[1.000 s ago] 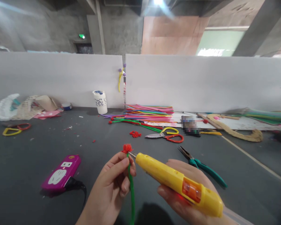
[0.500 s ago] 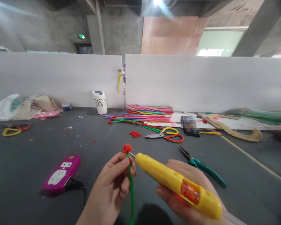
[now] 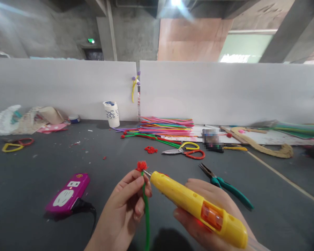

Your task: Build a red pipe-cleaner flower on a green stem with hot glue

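Note:
My left hand point(image 3: 128, 202) is closed in a pinch on a green pipe cleaner stem point(image 3: 147, 216), just under the fluffy red tuft point(image 3: 141, 165) at its top. The stem hangs down past my palm to the bottom edge. My right hand point(image 3: 211, 205) wraps round a yellow hot glue gun point(image 3: 188, 198) with an orange window near its back end. Its metal nozzle meets the base of the red tuft, close to my left fingertips; whether glue is coming out is too small to tell. The right fingers are partly behind the gun.
Beyond my hands lie red pipe cleaner snippets point(image 3: 151, 149), scissors point(image 3: 184, 150) and a pile of coloured pipe cleaners point(image 3: 167, 126). Green-handled pliers point(image 3: 227, 188) rest at right. A purple power strip point(image 3: 69, 193) sits at left, a white cup point(image 3: 111, 114) by the back panel.
The glue gun has shifted very slightly, with its nozzle still at the base of the red tuft. My left hand and the stem look almost unmoved.

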`<state>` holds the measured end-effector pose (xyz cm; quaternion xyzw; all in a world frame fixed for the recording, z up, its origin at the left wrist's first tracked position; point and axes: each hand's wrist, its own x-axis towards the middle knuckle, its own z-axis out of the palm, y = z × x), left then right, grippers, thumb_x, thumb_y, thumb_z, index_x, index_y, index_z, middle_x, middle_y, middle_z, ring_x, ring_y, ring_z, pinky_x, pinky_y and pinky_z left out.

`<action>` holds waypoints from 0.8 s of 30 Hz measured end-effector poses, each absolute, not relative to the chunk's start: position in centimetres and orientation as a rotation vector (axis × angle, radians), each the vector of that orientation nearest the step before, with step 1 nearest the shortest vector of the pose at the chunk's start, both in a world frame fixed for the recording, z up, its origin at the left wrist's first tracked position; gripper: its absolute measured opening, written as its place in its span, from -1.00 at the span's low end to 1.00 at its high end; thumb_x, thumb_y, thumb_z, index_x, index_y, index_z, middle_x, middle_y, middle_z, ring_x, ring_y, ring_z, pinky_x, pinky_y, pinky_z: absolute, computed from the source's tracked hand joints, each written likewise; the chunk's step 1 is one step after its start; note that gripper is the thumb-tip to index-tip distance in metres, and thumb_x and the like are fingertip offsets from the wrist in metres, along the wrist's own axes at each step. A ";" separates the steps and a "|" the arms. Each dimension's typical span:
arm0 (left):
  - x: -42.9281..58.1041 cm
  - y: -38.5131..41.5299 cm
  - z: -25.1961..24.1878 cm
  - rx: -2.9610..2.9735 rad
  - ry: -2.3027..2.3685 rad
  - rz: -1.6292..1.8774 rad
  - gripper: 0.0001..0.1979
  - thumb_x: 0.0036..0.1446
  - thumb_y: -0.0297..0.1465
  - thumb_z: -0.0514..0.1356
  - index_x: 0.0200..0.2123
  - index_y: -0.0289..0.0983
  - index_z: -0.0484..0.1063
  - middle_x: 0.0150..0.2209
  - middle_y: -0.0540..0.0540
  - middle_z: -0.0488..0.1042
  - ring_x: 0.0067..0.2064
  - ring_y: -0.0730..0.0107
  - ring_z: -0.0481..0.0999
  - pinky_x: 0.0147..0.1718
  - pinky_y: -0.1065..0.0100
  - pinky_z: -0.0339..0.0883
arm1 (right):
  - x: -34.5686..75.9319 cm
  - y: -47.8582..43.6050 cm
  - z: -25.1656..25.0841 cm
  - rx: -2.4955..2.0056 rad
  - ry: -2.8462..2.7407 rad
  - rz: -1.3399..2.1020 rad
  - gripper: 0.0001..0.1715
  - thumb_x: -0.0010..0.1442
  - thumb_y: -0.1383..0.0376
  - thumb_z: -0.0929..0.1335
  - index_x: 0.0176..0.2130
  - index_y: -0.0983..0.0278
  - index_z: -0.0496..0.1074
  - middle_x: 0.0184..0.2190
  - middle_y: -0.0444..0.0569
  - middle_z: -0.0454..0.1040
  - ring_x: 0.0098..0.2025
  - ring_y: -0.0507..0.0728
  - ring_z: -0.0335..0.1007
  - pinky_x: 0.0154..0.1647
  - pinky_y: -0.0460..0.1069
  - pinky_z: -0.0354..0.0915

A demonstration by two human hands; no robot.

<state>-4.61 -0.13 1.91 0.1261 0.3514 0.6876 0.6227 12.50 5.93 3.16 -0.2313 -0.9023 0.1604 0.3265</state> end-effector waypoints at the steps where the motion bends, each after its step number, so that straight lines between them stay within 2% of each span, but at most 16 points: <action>1: -4.6 -0.1 1.9 0.293 0.809 1.579 -0.82 -0.16 -0.47 0.42 -0.50 -0.31 0.46 -0.63 0.03 0.48 -0.76 0.76 0.24 -0.79 0.75 0.16 | 12.5 5.9 3.1 -0.608 -2.363 0.425 -0.59 0.24 0.20 0.25 -0.60 0.22 0.12 -0.67 -0.18 0.22 -0.61 -0.01 0.13 -0.60 -0.07 0.06; 9: -4.7 -0.2 2.2 0.299 0.835 1.613 -0.78 -0.21 -0.45 0.45 -0.49 -0.32 0.47 -0.63 0.04 0.47 -0.75 0.78 0.23 -0.78 0.75 0.14 | 12.0 5.8 3.2 -0.660 -2.312 0.494 -0.59 0.16 0.21 0.30 -0.62 0.22 0.09 -0.69 -0.20 0.18 -0.65 -0.02 0.09 -0.63 -0.08 0.03; 11: -4.9 -0.2 2.2 0.307 0.824 1.627 -0.77 -0.22 -0.43 0.46 -0.51 -0.34 0.47 -0.62 0.06 0.45 -0.74 0.80 0.21 -0.78 0.74 0.13 | 12.1 6.2 3.1 -0.756 -2.196 0.637 -0.63 0.12 0.18 0.32 -0.61 0.21 0.16 -0.68 -0.19 0.22 -0.65 0.00 0.12 -0.64 -0.08 0.07; 14: -5.3 0.0 2.0 0.300 0.814 1.639 -0.81 -0.14 -0.44 0.43 -0.51 -0.37 0.48 -0.60 0.06 0.44 -0.72 0.80 0.20 -0.78 0.72 0.12 | 12.8 7.8 2.7 -1.006 -1.917 0.922 -0.73 0.03 0.06 0.33 -0.48 0.19 0.36 -0.56 -0.10 0.40 -0.54 0.09 0.29 -0.57 -0.04 0.21; 17: -5.5 0.3 1.6 0.269 0.817 1.635 -0.89 -0.03 -0.47 0.36 -0.47 -0.38 0.50 -0.57 0.06 0.42 -0.70 0.79 0.21 -0.78 0.70 0.11 | 13.7 10.5 2.0 -1.167 -2.064 1.196 -0.82 -0.03 0.20 0.35 -0.38 0.23 0.44 -0.48 -0.12 0.42 -0.45 0.09 0.33 -0.48 -0.05 0.26; 18: -5.5 0.4 1.5 0.259 0.820 1.635 -0.91 0.00 -0.48 0.34 -0.47 -0.38 0.50 -0.57 0.06 0.42 -0.70 0.79 0.21 -0.77 0.69 0.11 | 13.9 11.5 1.6 -1.200 -2.081 1.214 -0.82 -0.03 0.25 0.34 -0.35 0.25 0.45 -0.48 -0.13 0.43 -0.47 0.07 0.33 -0.49 -0.06 0.26; 20: -5.5 0.5 1.3 0.260 0.824 1.637 -0.94 0.03 -0.50 0.31 -0.45 -0.39 0.51 -0.56 0.05 0.42 -0.70 0.79 0.21 -0.75 0.68 0.14 | 14.2 13.2 0.5 -1.284 -2.081 1.208 -0.80 0.06 0.31 0.32 -0.25 0.30 0.46 -0.38 -0.10 0.47 -0.39 0.05 0.39 -0.37 -0.07 0.33; 22: -5.5 0.6 1.1 0.284 0.826 1.637 -0.94 0.06 -0.50 0.29 -0.44 -0.39 0.52 -0.55 0.03 0.42 -0.68 0.78 0.21 -0.71 0.67 0.18 | 14.3 14.6 -0.8 -1.422 -2.087 1.147 -0.73 0.26 0.23 0.27 -0.16 0.35 0.43 -0.36 -0.06 0.48 -0.37 0.05 0.42 -0.32 -0.04 0.36; 24: -5.5 0.5 0.9 0.302 0.832 1.632 -0.93 0.07 -0.49 0.28 -0.43 -0.39 0.52 -0.54 0.03 0.42 -0.67 0.78 0.21 -0.67 0.65 0.21 | 14.2 15.5 -2.1 -1.592 -2.126 1.056 -0.67 0.33 0.14 0.27 -0.12 0.35 0.41 -0.28 -0.05 0.48 -0.33 0.06 0.44 -0.29 0.02 0.40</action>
